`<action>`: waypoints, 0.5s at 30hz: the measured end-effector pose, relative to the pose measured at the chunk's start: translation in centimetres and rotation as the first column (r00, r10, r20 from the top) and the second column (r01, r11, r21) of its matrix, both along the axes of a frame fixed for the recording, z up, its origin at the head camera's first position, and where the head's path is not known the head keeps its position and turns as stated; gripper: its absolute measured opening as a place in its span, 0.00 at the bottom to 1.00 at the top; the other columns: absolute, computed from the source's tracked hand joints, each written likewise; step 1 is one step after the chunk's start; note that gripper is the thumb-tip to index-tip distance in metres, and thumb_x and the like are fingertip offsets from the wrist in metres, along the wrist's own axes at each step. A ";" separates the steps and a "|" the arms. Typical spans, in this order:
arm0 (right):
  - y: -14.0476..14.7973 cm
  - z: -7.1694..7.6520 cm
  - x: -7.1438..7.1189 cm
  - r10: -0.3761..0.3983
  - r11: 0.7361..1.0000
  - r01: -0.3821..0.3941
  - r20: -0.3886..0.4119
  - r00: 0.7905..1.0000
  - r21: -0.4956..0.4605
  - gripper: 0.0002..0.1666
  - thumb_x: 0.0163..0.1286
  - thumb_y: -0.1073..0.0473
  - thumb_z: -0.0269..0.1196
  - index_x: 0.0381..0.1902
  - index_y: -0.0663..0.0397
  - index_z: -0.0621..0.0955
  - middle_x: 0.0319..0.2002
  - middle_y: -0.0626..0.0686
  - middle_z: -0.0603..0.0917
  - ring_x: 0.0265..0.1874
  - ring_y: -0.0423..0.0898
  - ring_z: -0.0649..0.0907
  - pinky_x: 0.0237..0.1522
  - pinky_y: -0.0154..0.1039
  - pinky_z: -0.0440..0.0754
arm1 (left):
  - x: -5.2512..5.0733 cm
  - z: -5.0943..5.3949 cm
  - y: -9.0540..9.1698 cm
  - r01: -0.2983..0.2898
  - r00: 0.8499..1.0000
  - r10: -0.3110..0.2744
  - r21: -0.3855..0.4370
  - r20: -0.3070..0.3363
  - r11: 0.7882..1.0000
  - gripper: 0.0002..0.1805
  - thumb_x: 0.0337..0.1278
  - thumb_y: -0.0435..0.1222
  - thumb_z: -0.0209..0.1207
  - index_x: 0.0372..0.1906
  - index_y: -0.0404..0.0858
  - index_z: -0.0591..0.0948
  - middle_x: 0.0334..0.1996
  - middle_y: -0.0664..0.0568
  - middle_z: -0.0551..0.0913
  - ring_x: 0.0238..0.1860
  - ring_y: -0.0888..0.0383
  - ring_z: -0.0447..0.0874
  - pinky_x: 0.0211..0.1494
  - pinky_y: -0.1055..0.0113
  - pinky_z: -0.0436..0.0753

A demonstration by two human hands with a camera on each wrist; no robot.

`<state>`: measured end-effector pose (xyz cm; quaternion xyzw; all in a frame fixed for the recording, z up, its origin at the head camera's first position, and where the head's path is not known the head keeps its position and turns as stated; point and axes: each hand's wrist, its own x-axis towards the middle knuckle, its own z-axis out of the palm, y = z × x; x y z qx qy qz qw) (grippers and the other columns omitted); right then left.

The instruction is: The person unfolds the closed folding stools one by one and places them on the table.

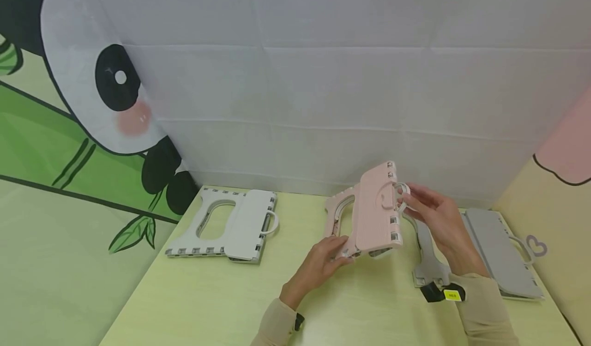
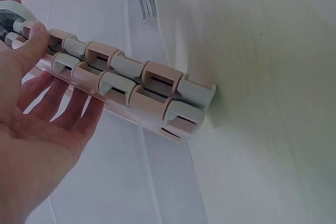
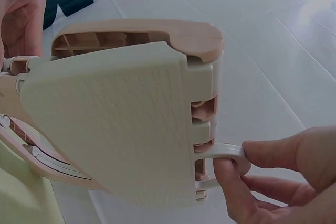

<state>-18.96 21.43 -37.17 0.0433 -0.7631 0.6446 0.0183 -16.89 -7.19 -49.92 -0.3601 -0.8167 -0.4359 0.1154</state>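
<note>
A pink and white folding step stool (image 1: 376, 207), folded flat, is held tilted above the table. My left hand (image 1: 318, 261) grips its lower hinged edge, thumb on one side and fingers on the other, as the left wrist view shows on the hinge row (image 2: 121, 74). At the stool's other side my right hand (image 1: 436, 220) pinches the white loop handle (image 3: 226, 152) between thumb and fingers. The stool's white panel (image 3: 115, 124) faces the right wrist camera.
On the table (image 1: 221, 305), a white folded stool (image 1: 249, 223) lies at the left. A grey folded stool (image 1: 500, 248) lies at the right, partly behind my right forearm. A grey hinged piece (image 1: 429, 259) shows beside that forearm. Behind the table hangs a pale cloth (image 1: 323, 89).
</note>
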 end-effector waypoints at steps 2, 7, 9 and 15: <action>-0.2 0.3 -0.1 -0.001 1.000 0.001 -0.001 1.000 0.021 0.38 0.77 0.50 0.63 0.75 0.66 0.67 0.58 0.46 0.79 0.47 0.28 0.84 0.50 0.28 0.83 | 0.0 0.0 0.0 0.007 1.000 -0.007 0.014 0.013 1.000 0.26 0.64 0.35 0.68 0.64 0.27 0.78 0.55 0.40 0.84 0.52 0.52 0.84 0.56 0.64 0.84; -0.6 0.9 -0.2 -0.002 0.998 0.002 -0.008 1.000 0.067 0.37 0.78 0.49 0.62 0.75 0.64 0.68 0.64 0.58 0.77 0.47 0.27 0.83 0.51 0.28 0.82 | -0.2 -0.2 0.2 0.018 0.998 -0.021 0.054 0.058 0.998 0.26 0.64 0.34 0.68 0.64 0.28 0.78 0.55 0.40 0.83 0.53 0.52 0.84 0.58 0.63 0.84; -0.8 1.1 -0.3 -0.006 0.997 0.006 -0.003 1.000 0.075 0.37 0.78 0.48 0.61 0.75 0.63 0.68 0.65 0.60 0.75 0.47 0.27 0.83 0.50 0.27 0.82 | -0.2 -0.2 0.2 0.023 0.997 -0.027 0.071 0.065 0.997 0.26 0.64 0.34 0.68 0.64 0.28 0.78 0.56 0.40 0.83 0.54 0.53 0.84 0.59 0.63 0.84; -1.2 1.8 -0.5 -0.002 0.998 0.001 0.016 1.000 0.065 0.39 0.77 0.47 0.62 0.76 0.62 0.67 0.66 0.61 0.73 0.48 0.29 0.82 0.51 0.28 0.82 | -0.3 -0.4 0.4 0.033 0.998 -0.037 0.105 0.041 0.994 0.27 0.63 0.32 0.69 0.64 0.26 0.77 0.59 0.37 0.82 0.58 0.49 0.83 0.62 0.60 0.82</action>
